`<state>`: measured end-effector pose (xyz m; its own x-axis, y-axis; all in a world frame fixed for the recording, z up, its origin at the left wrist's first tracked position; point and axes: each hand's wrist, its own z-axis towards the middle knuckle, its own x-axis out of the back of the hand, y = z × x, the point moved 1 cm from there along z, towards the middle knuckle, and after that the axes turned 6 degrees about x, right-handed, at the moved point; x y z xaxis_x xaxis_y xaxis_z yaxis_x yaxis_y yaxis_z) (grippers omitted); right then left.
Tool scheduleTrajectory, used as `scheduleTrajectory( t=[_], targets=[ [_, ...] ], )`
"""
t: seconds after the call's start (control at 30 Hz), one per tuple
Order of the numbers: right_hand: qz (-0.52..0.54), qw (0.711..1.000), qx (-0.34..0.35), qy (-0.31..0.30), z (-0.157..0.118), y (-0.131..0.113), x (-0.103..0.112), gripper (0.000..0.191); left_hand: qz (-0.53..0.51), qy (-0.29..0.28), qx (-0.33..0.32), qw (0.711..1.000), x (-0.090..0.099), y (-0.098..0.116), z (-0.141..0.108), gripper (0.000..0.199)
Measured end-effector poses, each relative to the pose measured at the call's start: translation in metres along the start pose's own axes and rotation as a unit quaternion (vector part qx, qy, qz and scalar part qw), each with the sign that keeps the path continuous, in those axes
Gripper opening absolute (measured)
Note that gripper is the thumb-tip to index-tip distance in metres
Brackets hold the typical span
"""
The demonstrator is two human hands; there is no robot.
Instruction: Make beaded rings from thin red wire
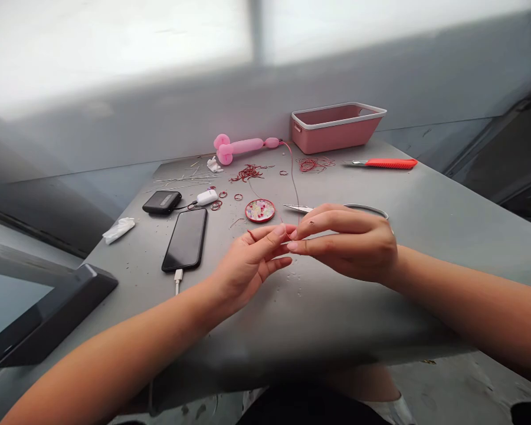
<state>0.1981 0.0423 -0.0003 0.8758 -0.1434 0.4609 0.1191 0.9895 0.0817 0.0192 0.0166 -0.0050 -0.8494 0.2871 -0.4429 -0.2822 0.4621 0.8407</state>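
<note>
Cord (293, 172), thin and reddish, runs from the narrow 12 o'clock end of a pink balloon shape (243, 146) down to the fingertips at the centre of the grey surface (446, 236). The left hand (252, 260) pinches a fine red strand there between thumb and index finger, its other fingers loosely curled; a red loop (251, 235) circles one finger. The right hand (351, 239) meets it from 3 o'clock, its thumb and fingertips closed on the strand too, though their exact hold is too small to tell.

From the fingertips, a round red-rimmed dish (259, 211) of small coloured pieces lies near, at 11 o'clock. Scissors (298, 208) lie at 1 o'clock, partly hidden behind the right hand. Further off are a heap of red scraps (250, 172) at 11 o'clock, a red tangle (312, 164) at 12, a pink basket (336, 139) at 1 and a red-handled cutter (390, 163) at 2. A dark phone (186, 239) lies at 9 o'clock, with a white case (207, 197) and a black box (161, 202) at 10.
</note>
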Motion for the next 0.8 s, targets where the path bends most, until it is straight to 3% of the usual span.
scheduleTrajectory(
  t=[0.27, 0.5, 0.67, 0.8],
  targets=[
    [0.044, 0.999, 0.013, -0.016, 0.0, 0.001, -0.006, 0.013, -0.021, -0.033, 0.017, 0.999, 0.006, 0.002, 0.003, 0.014],
    [0.051, 0.998, -0.003, -0.021, -0.004, 0.001, -0.008, 0.014, -0.029, 0.02, 0.034, 0.999, 0.006, 0.003, 0.003, 0.015],
    [0.084, 0.996, 0.007, -0.035, -0.004, 0.0, -0.005, 0.013, -0.089, 0.112, -0.013, 0.99, 0.011, 0.017, 0.009, 0.019],
    [0.109, 0.993, 0.02, -0.043, -0.003, -0.001, -0.004, 0.015, -0.138, 0.156, -0.116, 0.971, 0.029, 0.043, 0.017, 0.02]
  ],
)
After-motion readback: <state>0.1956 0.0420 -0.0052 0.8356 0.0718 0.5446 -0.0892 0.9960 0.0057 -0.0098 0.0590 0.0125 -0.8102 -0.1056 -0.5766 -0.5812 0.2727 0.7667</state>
